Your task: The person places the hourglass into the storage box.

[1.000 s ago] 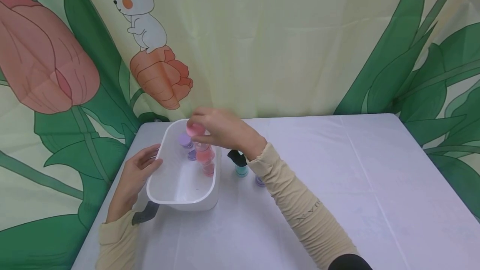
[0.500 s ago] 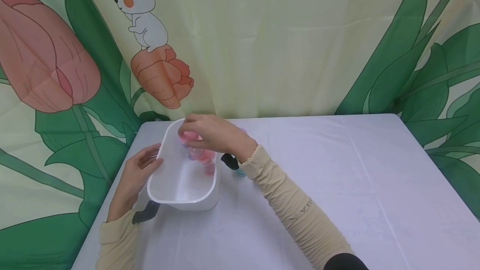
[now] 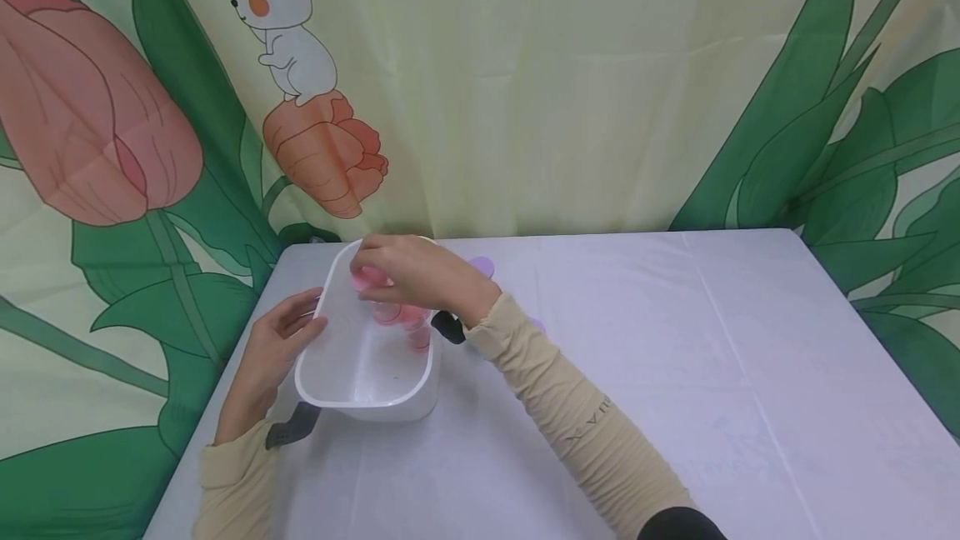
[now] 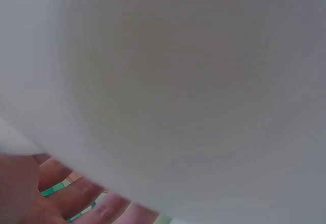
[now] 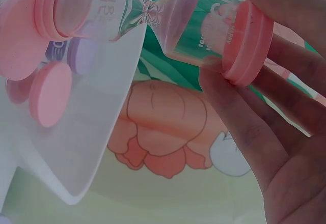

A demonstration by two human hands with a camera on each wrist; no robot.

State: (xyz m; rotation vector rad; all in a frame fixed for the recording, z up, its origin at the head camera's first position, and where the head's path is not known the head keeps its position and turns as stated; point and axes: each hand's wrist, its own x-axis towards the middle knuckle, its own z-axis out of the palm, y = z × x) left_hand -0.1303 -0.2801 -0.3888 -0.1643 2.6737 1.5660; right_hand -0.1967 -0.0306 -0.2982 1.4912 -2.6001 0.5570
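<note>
A white plastic tub (image 3: 360, 397) stands on the table near its left edge. My right hand (image 3: 408, 273) reaches over the tub and pinches a small clear jar with a pink lid (image 3: 366, 280) by the lid; in the right wrist view that jar (image 5: 216, 33) lies between fingers and thumb. Other pink-lidded jars (image 3: 414, 325) lie inside the tub, seen too in the right wrist view (image 5: 48, 86) with a purple one beside them. My left hand (image 3: 279, 338) rests against the tub's left wall, fingers relaxed. The left wrist view is filled by the tub wall (image 4: 178, 91).
A purple lid (image 3: 481, 266) and another small purple item (image 3: 536, 325) lie on the white tablecloth (image 3: 675, 373) just right of the tub. A printed curtain with tulips and a rabbit hangs behind the table. Black wrist straps (image 3: 448, 327) show on both arms.
My right hand has carried the pink-lidded jar leftward and lower over the tub. The teal jar beside the tub is now hidden behind my forearm. The left hand has stayed put.
</note>
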